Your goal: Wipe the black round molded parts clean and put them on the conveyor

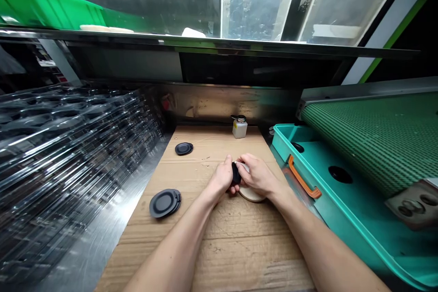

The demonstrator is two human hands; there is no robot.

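My left hand [224, 175] is closed on a small black part [236, 173], held on edge above the cardboard [246, 246]. Pressed up against the same part is my right hand [255, 174], its fingers curled in. Something white shows between its fingers, too covered to name. Below the right hand lies a round cream-coloured pad [252, 194], partly hidden by it. Left of the hands, several flat black round lids [163, 203] lie in an overlapping pile. Farther back rests a smaller black round piece [184, 148].
A small bottle [239, 127] stands at the cardboard's far end. To the right are a teal bin [359, 210] with an orange handle and a green conveyor belt [376, 123]. Stacked clear plastic trays [68, 146] fill the left. A green crate [44, 7] sits on the shelf above.
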